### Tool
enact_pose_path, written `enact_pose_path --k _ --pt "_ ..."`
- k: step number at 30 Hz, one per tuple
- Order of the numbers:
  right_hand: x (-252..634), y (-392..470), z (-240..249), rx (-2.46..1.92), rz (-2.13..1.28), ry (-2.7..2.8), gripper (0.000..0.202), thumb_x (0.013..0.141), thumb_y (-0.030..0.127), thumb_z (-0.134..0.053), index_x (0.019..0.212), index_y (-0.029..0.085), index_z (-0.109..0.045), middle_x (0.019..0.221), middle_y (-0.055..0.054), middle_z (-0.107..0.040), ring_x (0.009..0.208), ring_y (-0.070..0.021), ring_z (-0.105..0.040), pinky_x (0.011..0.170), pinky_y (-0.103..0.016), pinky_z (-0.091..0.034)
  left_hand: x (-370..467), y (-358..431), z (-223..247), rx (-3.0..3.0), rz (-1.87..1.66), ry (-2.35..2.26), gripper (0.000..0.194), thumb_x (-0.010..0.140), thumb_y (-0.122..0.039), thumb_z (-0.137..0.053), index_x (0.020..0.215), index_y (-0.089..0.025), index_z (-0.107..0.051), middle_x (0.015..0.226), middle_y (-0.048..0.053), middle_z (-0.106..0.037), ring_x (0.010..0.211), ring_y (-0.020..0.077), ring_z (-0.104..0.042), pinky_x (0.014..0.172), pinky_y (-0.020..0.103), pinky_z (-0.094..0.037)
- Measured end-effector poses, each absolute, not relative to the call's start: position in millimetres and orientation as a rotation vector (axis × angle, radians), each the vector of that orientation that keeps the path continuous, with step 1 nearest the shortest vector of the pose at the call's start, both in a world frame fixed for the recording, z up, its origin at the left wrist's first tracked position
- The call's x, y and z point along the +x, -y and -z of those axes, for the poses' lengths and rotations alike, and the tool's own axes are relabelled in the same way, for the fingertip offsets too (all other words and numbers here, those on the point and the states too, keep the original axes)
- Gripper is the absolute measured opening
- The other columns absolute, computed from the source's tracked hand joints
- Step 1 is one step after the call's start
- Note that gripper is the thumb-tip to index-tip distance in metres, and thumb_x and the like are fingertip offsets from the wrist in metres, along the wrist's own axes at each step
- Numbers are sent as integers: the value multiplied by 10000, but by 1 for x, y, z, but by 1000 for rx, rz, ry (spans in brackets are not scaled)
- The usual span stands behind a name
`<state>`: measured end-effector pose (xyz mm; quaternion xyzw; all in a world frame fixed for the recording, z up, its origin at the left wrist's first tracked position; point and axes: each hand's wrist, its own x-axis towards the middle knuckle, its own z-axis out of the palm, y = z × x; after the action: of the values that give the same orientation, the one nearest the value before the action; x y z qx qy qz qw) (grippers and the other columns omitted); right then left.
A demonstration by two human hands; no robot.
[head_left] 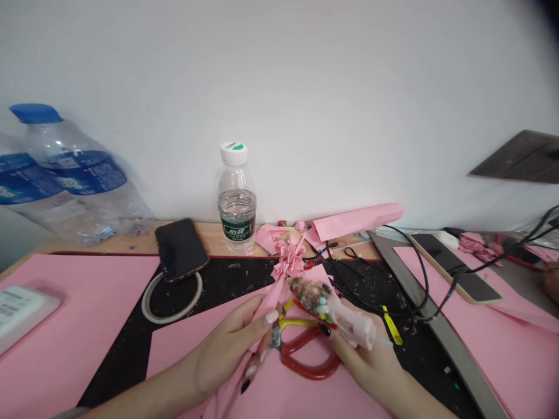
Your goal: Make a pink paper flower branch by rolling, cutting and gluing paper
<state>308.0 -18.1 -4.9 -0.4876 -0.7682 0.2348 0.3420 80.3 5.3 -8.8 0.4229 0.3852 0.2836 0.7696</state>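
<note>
Pink folded-paper stem with ruffled head (290, 259), above flat pink sheet (170, 343) | left hand (240, 331) nearly closed, pinching stem | right hand (371, 361) curled around bead-crusted pale tool (356, 327) | paper likely light, crushable; best gripped low

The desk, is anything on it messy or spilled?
It's untidy: little bits are scattered on the black mat, the cables look tangled, and crumpled paper lies by the right phone. I see no spill; the water bottle stands upright, capped.
</note>
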Motion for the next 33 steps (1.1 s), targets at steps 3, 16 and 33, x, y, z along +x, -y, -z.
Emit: enact_pose_path --k 3,16,33 --pt "307 17 3 -1259 -582 2002 83 832 170 -463 780 203 -519 639 -4 -547 650 -184 -625 599 -256 -499 80 -5 7 908 -610 -844 294 892 -452 -529 789 -189 -445 557 -88 -480 368 21 -327 352 129 -280" --pt "306 16 2 -1299 -604 1986 86 821 173 -472 755 208 -515 632 -10 -543 698 -202 -637 617 -264 -507 79 -4 9 910 -608 -851 316 880 -470 -541 772 -186 -454 564 -84 -495 371 23 -349 362 137 -305" --pt "327 14 -14 -1456 -379 1925 81 835 251 -510 861 198 -565 684 -6 -620 543 -147 -573 507 -231 -440 78 -7 6 765 -673 -834 339 796 -500 -629 792 -179 -520 498 -86 -474 346 31 -307 332 134 -280"
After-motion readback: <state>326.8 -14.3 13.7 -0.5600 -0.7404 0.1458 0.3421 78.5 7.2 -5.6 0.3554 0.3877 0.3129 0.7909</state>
